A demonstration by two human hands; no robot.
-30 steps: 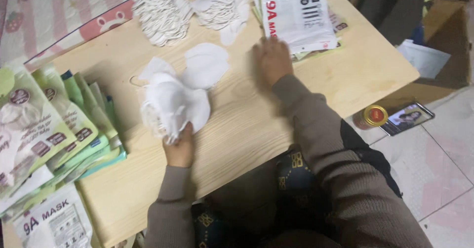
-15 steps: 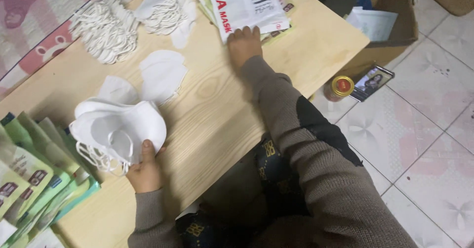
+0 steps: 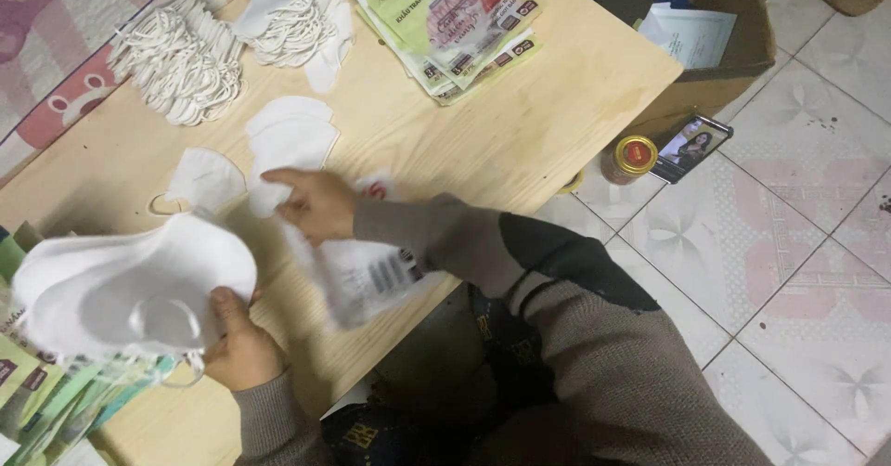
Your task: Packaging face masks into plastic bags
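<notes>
**Masks in one hand, a clear packet in the other**

Nearest to us, our left hand (image 3: 237, 341) has its fingers clenched around a stack of white masks (image 3: 130, 285), held just above the near left corner of the counter (image 3: 520, 141), with an ear loop hanging below the stack. Under and beside it lie green packets (image 3: 46, 401) fanned along the counter's left edge. A little further in, our right hand (image 3: 316, 206) grips the top of a clear plastic packet (image 3: 362, 276), which blurs as it hangs over the counter's near edge; the forefinger points left toward two loose white masks (image 3: 288, 136) lying flat on the wood. Another single mask (image 3: 204, 178) lies just left of them. Further back sit two heaps of masks with curly ear loops (image 3: 181, 62), and right of these a pile of green printed packets (image 3: 455, 25). Off the counter, on the tiled floor (image 3: 798, 243), stand a small jar with a red and yellow lid (image 3: 629, 158), a phone (image 3: 691, 146) touching it, and a cardboard box (image 3: 715, 58) beyond
</notes>
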